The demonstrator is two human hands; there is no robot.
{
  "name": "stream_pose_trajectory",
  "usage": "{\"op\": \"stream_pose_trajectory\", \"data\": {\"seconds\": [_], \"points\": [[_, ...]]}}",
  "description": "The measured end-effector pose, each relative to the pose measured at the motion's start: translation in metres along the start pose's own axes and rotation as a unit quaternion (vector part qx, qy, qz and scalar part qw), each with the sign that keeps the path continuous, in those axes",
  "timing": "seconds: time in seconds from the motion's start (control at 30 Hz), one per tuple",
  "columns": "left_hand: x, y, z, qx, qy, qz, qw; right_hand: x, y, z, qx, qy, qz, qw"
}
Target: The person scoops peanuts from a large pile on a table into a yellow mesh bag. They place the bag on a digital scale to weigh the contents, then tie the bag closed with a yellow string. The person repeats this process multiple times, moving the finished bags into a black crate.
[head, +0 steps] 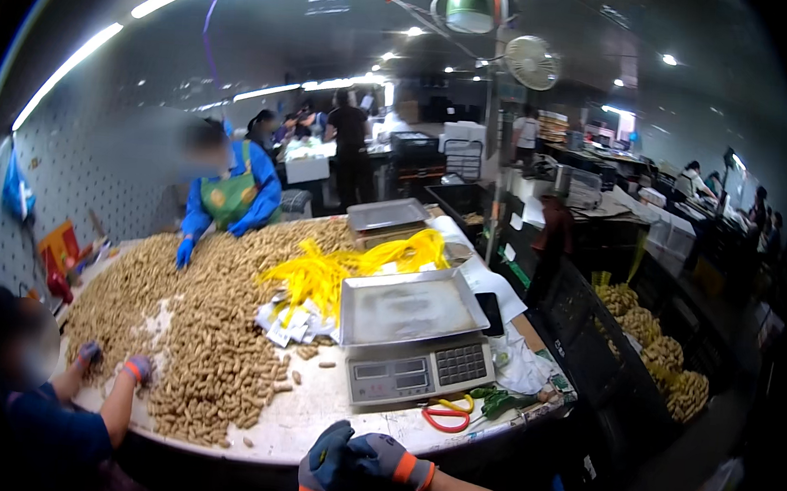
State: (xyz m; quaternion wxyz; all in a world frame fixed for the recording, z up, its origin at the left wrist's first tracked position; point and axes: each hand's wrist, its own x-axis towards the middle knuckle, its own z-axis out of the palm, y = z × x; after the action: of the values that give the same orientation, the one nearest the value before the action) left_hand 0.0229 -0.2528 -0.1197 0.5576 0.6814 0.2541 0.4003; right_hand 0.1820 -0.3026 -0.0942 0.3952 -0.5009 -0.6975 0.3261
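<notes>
Both my hands wear grey-and-blue work gloves with orange cuffs and meet at the table's near edge. My left hand (326,456) points upward. My right hand (382,455) reaches in from the right, its fingers curled against the left glove. Whether anything is between them is hidden. Just beyond stands a digital weighing scale (418,377) with a bare metal pan (413,308). To its right lie scissors (448,417) with red and yellow handles, beside a dark green item (502,403). A large heap of unshelled peanuts (215,342) spreads leftward over the white table (313,421).
Yellow mesh strips (323,275) with white tags lie behind the scale, near a second scale (387,214). Black crates (586,334) at right hold netted bags of peanuts (659,356). A blue-gloved co-worker (240,187) and another person (63,421) handle the heap.
</notes>
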Motion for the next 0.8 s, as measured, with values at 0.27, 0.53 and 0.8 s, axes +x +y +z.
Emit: {"op": "stream_pose_trajectory", "data": {"seconds": [0.27, 0.53, 0.8], "points": [[-0.001, 0.052, 0.019, -0.156, -0.054, -0.128, 0.978, -0.021, 0.009, -0.014, -0.031, -0.010, 0.019, 0.999], [-0.001, 0.012, -0.009, 0.098, 0.083, -0.082, 0.988, -0.019, 0.012, -0.036, 0.143, 0.184, 0.132, 0.963], [-0.001, 0.024, 0.015, -0.051, -0.061, -0.209, 0.975, -0.007, -0.009, -0.016, -0.075, 0.163, -0.177, 0.968]]}}
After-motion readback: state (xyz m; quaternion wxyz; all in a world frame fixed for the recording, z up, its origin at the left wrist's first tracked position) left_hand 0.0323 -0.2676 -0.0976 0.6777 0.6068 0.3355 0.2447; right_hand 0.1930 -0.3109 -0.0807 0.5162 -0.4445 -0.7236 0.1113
